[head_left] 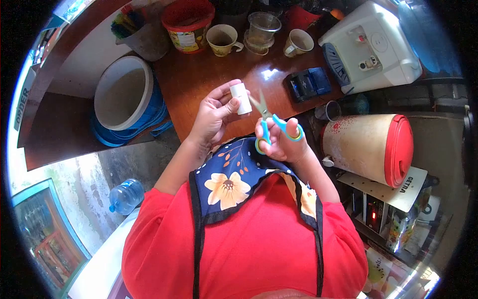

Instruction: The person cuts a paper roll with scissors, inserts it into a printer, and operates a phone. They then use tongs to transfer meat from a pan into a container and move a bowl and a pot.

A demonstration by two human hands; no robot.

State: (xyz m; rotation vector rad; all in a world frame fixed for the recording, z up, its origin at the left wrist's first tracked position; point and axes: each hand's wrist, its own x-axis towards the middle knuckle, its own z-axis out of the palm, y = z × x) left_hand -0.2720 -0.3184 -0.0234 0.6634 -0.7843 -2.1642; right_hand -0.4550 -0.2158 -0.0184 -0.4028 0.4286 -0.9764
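Note:
Between the fingers and thumb of my left hand (217, 110) is a small white roll (241, 98), held over the brown table (186, 89). My right hand (284, 142) has its fingers in the blue and yellow handles of a pair of scissors (265, 112). The scissor blades are spread apart and point up, just right of the roll. They look close to it, but whether they touch it I cannot tell. Both hands are in front of the blue flowered apron (228, 189).
Two cups (222, 40) (298, 43), a red bucket (188, 27) and a clear plastic container (263, 31) stand at the back. A black device (307, 84) and a white dispenser (371, 47) are right. A large white bucket (124, 94) is left; a cream drum (366, 144) lies right.

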